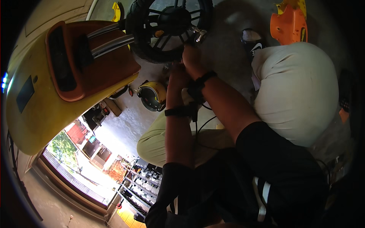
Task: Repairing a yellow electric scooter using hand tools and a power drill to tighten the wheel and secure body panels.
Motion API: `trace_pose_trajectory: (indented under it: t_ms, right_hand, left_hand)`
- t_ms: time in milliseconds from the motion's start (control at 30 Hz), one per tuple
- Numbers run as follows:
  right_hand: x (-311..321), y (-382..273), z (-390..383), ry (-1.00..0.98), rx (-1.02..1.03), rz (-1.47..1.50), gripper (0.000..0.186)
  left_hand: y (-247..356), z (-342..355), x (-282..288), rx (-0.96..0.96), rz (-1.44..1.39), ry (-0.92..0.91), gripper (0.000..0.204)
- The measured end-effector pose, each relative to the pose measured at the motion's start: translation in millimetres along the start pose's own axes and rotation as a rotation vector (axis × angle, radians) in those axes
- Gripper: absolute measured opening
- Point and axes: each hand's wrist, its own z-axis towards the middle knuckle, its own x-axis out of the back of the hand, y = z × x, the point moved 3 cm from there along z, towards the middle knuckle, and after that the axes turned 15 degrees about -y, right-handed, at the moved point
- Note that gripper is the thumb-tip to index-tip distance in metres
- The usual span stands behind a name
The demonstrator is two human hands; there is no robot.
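Observation:
A black spoked wheel [175,17] with a treaded tyre stands at the top, carried by two silver fork tubes [113,45] from an orange and yellow vehicle body [99,60]. My right hand [191,57] is closed at the tyre's near right edge. Just above its fingers is a shiny metal fitting [198,34] beside the wheel; whether the hand grips it I cannot make out. Below the tyre, my left hand [178,75] looks closed, close beside the right one. Shadow and the wrist hide most of its fingers. Both wrists wear black straps with a dark cable.
A yellow helmet [153,95] lies on the floor left of my forearms. Orange and yellow body panels [291,24] lie at the upper right, beyond a dark shoe [251,40]. My bent knee [298,91] rises on the right. A bright doorway [81,163] opens at lower left.

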Motion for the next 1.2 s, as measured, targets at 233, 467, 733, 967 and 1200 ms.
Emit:
trace_pose_trajectory:
  t_ms: [233, 467, 733, 967, 1200]
  right_hand:
    - [22.1, 11.0, -5.7, -0.009, -0.026, 0.191, 0.027]
    - [14.0, 10.6, 1.0, -0.049, -0.069, -0.008, 0.014]
    - [23.4, -3.3, -14.7, -0.105, -0.239, 0.447, 0.041]
    - [27.8, -6.5, -19.0, -0.097, -0.298, 0.525, 0.052]
    - [31.7, -16.2, -20.0, -0.015, -0.064, 0.414, 0.052]
  left_hand:
    - [73.7, -27.0, 81.8, 0.057, 0.000, 0.791, 0.038]
    - [104.5, -2.8, 106.9, 0.320, -0.069, 0.694, 0.062]
    - [100.2, 1.9, 107.6, 0.351, -0.232, 0.739, 0.062]
    - [107.4, -1.0, 112.4, 0.477, -0.017, 0.692, 0.055]
    - [97.7, -15.6, 111.3, 0.296, -0.177, 0.580, 0.038]
